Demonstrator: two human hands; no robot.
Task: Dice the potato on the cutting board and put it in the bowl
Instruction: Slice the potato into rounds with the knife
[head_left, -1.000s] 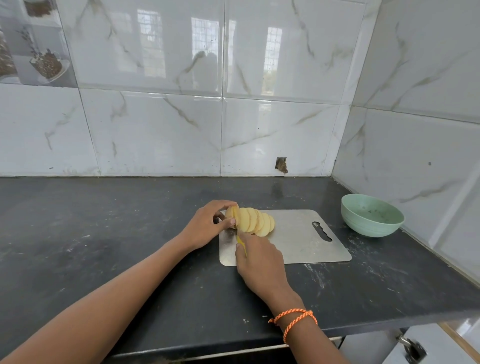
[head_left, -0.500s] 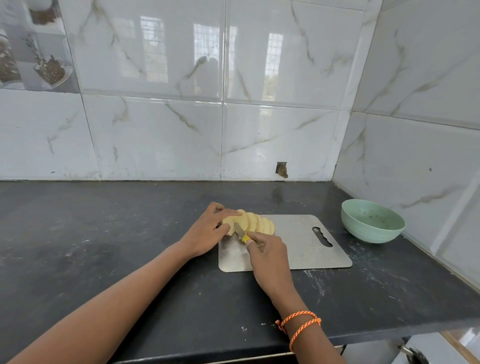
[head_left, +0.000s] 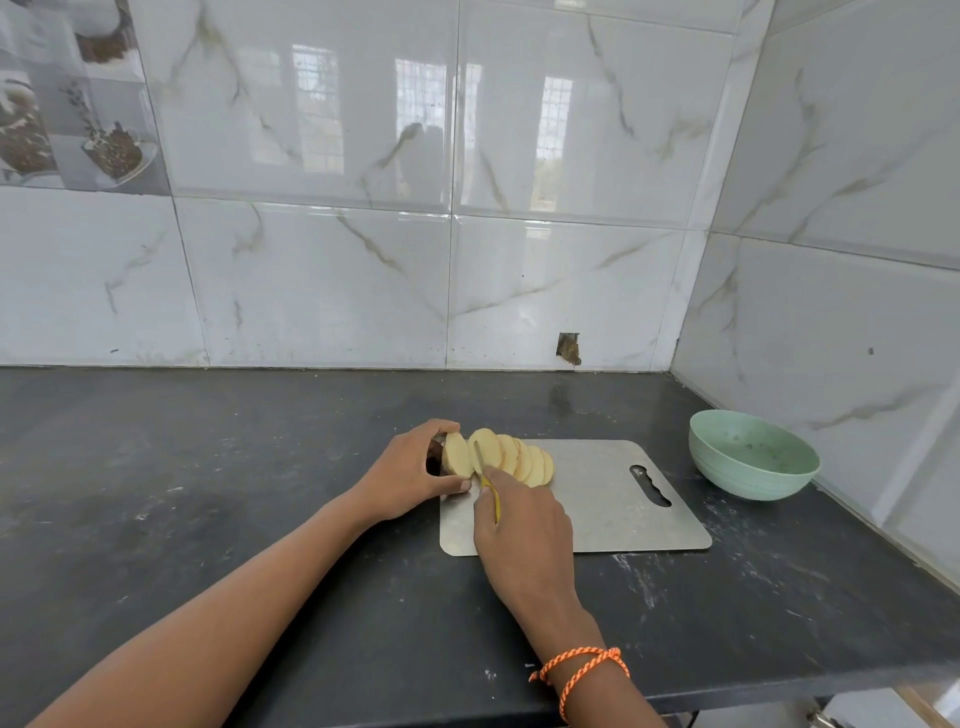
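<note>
Two hands work the pale sliced potato (head_left: 498, 457) at the left end of the steel cutting board (head_left: 613, 499): left hand (head_left: 410, 475) grips the uncut end, right hand (head_left: 524, 530) clasps a yellow-handled knife (head_left: 491, 493) between slices. Mint-green bowl (head_left: 753, 454) sits well right.

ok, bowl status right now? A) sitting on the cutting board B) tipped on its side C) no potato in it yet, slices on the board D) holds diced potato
C: the green bowl stands upright on the counter to the right of the cutting board with no potato pieces inside, while the potato slices lean in a row on the board.
</note>
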